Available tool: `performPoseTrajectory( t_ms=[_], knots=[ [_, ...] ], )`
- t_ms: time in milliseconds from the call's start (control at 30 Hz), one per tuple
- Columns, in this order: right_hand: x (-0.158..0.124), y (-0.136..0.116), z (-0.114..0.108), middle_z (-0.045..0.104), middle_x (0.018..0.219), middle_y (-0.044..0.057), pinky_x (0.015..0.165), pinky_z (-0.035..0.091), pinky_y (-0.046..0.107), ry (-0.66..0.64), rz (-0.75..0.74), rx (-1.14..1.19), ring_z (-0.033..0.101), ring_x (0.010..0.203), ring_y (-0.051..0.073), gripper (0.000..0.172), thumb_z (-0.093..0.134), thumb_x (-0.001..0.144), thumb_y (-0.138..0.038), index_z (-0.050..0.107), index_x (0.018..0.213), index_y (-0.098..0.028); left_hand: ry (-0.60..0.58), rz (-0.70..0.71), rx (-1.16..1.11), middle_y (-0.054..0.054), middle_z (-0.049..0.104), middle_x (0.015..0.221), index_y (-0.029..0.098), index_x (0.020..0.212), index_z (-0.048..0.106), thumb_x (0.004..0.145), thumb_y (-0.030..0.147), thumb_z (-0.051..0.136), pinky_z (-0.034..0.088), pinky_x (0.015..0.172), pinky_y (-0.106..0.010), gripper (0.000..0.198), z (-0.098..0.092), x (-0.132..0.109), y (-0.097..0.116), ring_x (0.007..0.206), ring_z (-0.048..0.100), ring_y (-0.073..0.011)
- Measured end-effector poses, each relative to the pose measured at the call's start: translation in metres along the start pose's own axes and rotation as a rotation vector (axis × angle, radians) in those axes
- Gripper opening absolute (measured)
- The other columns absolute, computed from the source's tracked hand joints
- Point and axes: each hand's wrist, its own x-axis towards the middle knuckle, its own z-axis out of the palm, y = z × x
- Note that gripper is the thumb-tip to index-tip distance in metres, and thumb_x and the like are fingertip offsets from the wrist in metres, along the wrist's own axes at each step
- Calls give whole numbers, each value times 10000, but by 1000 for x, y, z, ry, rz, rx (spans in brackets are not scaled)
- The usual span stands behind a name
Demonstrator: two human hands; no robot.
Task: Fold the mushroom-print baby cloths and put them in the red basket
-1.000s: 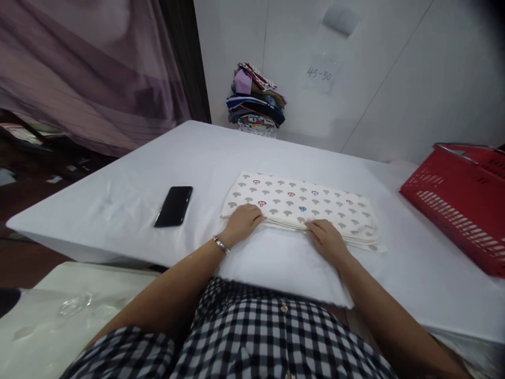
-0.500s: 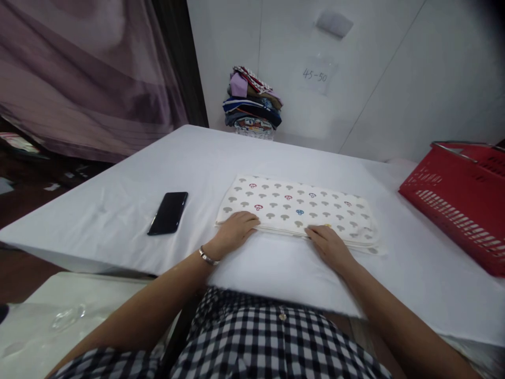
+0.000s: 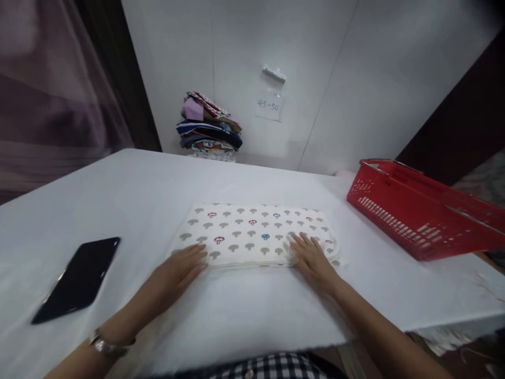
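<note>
A folded cream cloth with a mushroom print (image 3: 252, 231) lies flat in the middle of the white-covered table (image 3: 150, 195). My left hand (image 3: 179, 271) rests flat at the cloth's near left corner, fingers stretched out and touching its edge. My right hand (image 3: 311, 255) lies flat on the near right part of the cloth, fingers spread. Neither hand holds anything.
A black phone (image 3: 79, 278) lies on the table to the left. A red plastic basket (image 3: 418, 210) stands at the right. A stack of folded clothes (image 3: 208, 127) sits at the far edge against the white wall, beside a paper label (image 3: 270, 105).
The view has swung right and upward, so everything sits further left in the picture. My right hand has slid right along the cloth's near edge; my left hand stays at the left corner.
</note>
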Motion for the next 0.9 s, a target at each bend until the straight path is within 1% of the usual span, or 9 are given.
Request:
performPoseTrajectory(
  t_ms=[133,200,333,433,567,667,700,767,900],
  knots=[
    [6,30,-4,241,1495,63,1087,133,533,-39,333,-109,112,1390,264,532,301,918,-509,391,1375,-254,0,-163,96,-48,366,1436,239,1347,439,874,520,321,268,1061,-508,563,5,11,-12,1343,280,-274],
    [7,40,-1,223,1502,59,1090,126,517,-90,415,-127,111,1390,261,562,292,909,-539,373,1386,-255,-27,-202,104,-45,317,1461,254,1378,387,870,521,313,264,1053,-526,579,11,12,-14,1353,255,-275],
    [7,45,1,189,1511,47,1095,110,507,-147,432,-100,103,1392,251,582,274,903,-556,347,1398,-260,-54,-235,75,-28,287,1474,274,1392,359,869,521,298,217,1072,-527,582,18,11,-15,1368,216,-264],
    [12,50,-4,209,1507,58,1083,157,514,-167,469,-52,121,1390,252,564,238,916,-532,360,1392,-255,-89,-253,48,-24,262,1485,279,1399,342,867,523,299,181,1081,-533,587,15,11,-16,1375,192,-267],
    [30,62,-13,224,1503,87,1049,214,546,-65,490,-136,128,1388,272,532,233,928,-488,333,1401,-266,-206,-342,14,-41,270,1483,276,1384,369,869,540,285,184,1063,-557,585,0,20,-8,1374,191,-278],
    [58,62,-12,246,1496,87,1038,228,553,-61,443,-209,134,1385,282,517,251,927,-477,334,1397,-277,-166,-401,51,-59,310,1469,261,1358,412,875,569,256,167,1063,-554,594,-11,42,8,1370,197,-294],
    [70,59,-9,244,1496,93,1043,222,547,-74,422,-218,134,1385,280,526,245,927,-482,335,1397,-264,-112,-396,75,-68,279,1482,244,1370,393,860,608,261,140,1073,-546,640,-13,53,14,1375,174,-299],
    [95,50,-3,223,1502,104,1056,202,534,-103,375,-206,131,1387,272,567,216,923,-509,321,1406,-231,-90,-348,87,-91,215,1501,181,1394,351,851,636,245,112,1092,-508,716,-12,79,21,1387,122,-289],
    [136,39,14,202,1508,98,1070,160,541,-171,315,-168,129,1387,272,649,202,896,-583,306,1413,-205,-118,-313,90,-82,185,1510,176,1394,346,848,639,243,78,1099,-509,724,7,123,9,1393,101,-276]
  ],
)
